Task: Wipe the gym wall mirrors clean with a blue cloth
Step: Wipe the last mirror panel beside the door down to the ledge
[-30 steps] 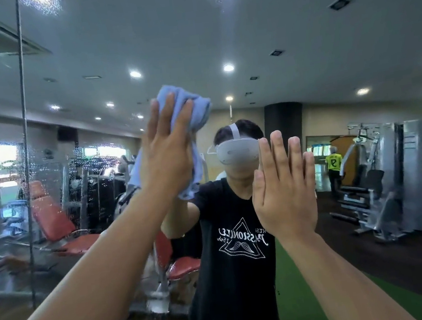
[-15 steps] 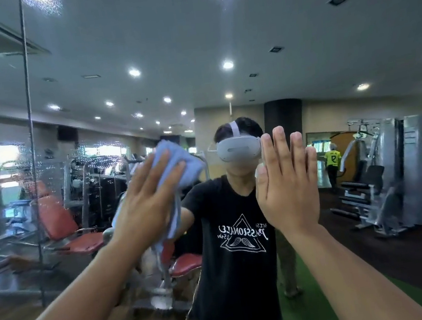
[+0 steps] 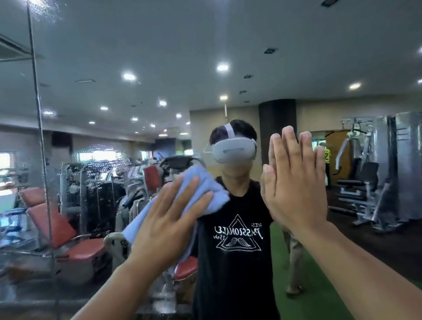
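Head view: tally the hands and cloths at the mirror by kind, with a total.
Hands: 2, the left hand pressing the blue cloth, the right hand flat against the mirror.
Blue cloth: 1.
Total: 3.

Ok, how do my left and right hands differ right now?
The left hand presses the cloth to the mirror; the right hand is bare. The left hand's fingers slant up and rightward, spread; the right hand's point upward, close together. Both are flat with straight fingers.
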Motion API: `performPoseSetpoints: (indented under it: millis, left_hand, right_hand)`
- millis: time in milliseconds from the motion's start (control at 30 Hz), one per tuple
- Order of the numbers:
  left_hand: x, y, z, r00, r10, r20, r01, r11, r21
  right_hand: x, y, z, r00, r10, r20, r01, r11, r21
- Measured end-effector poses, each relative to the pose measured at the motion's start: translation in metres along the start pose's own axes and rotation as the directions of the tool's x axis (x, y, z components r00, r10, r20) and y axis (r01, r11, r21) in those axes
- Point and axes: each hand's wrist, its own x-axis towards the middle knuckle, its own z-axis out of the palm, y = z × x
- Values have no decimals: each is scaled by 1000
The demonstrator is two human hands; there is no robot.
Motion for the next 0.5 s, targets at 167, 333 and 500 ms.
performPoseSetpoints:
  millis: [167, 333, 500]
  left_hand:
    - [-10, -59, -30, 982, -173, 77, 169, 984, 47]
    - [58, -73, -42, 879, -467, -96, 459, 883, -97]
    - [57, -42, -19, 941, -327, -84, 320, 943, -90]
  right_hand:
    - [0, -11, -10, 1000, -11, 21, 12, 1000, -28]
    - [7, -38, -13, 997, -75, 13, 75, 997, -4]
    - [16, -83, -5, 997, -77, -11, 78, 992, 99]
